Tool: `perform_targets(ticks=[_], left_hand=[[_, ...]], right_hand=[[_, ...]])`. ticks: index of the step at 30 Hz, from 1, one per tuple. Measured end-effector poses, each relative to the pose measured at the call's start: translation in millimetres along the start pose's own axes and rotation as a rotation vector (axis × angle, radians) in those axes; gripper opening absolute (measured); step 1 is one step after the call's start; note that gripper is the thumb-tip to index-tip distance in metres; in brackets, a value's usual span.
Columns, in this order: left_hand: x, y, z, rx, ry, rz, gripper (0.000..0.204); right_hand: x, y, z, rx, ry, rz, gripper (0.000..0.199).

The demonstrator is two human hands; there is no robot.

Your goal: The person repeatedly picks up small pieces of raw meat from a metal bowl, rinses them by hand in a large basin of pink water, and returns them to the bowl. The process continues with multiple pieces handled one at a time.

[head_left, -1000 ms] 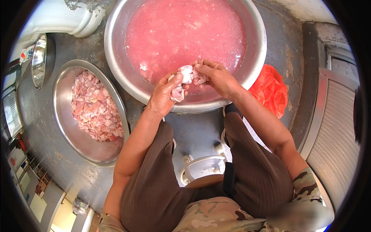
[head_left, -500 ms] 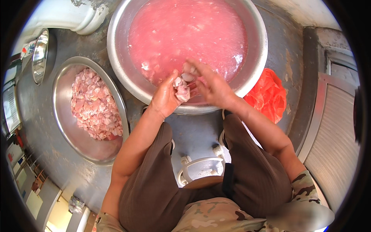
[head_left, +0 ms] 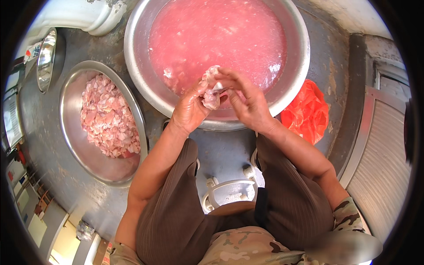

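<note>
Both of my hands meet over the near rim of a large metal basin [head_left: 143,84] filled with cloudy pink water. My left hand [head_left: 191,109] cups a pale piece of raw meat [head_left: 211,95] from below. My right hand [head_left: 246,101] pinches the same piece from the right, fingers bent over its top. The piece hangs just above the pink water [head_left: 216,37], where more pale bits float. To my left, a second metal bowl [head_left: 73,145] holds a heap of pink raw meat pieces [head_left: 108,117].
A crumpled red plastic bag [head_left: 307,110] lies right of the basin on the grey floor. A small empty metal bowl [head_left: 44,59] stands at far left, near a white pipe [head_left: 84,15]. A white plastic stool [head_left: 227,192] shows between my knees. A ribbed metal door [head_left: 380,172] runs along the right.
My hands have drawn closer together and lifted the meat piece slightly, with the right fingers now folded over it. The bowls have not moved.
</note>
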State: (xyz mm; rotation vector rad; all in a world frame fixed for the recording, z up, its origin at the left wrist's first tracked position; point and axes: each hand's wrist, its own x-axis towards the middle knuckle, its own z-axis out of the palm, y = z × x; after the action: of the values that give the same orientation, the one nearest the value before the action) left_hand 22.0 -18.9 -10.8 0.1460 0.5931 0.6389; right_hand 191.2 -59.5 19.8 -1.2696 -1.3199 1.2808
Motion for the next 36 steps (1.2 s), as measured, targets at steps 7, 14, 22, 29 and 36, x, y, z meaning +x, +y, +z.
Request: perform_targets(ticks=[7, 14, 22, 29, 36], left_hand=[[-3.4, 3.5, 4.1, 0.1, -0.009, -0.013, 0.045], [-0.4, -1.3, -3.9, 0.18, 0.142, 0.059, 0.044], [-1.8, 3.6, 3.3, 0.053, 0.045, 0.042, 0.047], [-1.7, 1.4, 1.7, 0.136, 0.101, 0.107, 0.04], [-11.3, 16.3, -5.2, -0.123, 0.101, 0.102, 0.04]], right_hand=[[11.0, -5.3, -11.0, 0.193, 0.058, 0.126, 0.039], [-4.9, 2.3, -13.0, -0.024, -0.117, 0.004, 0.032], [6.4, 16.6, -10.8, 0.429, 0.201, 0.346, 0.022], [2.2, 18.3, -12.0, 0.396, 0.099, 0.341, 0.011], [11.0, 30.2, -27.3, -0.241, -0.037, 0.332, 0.023]])
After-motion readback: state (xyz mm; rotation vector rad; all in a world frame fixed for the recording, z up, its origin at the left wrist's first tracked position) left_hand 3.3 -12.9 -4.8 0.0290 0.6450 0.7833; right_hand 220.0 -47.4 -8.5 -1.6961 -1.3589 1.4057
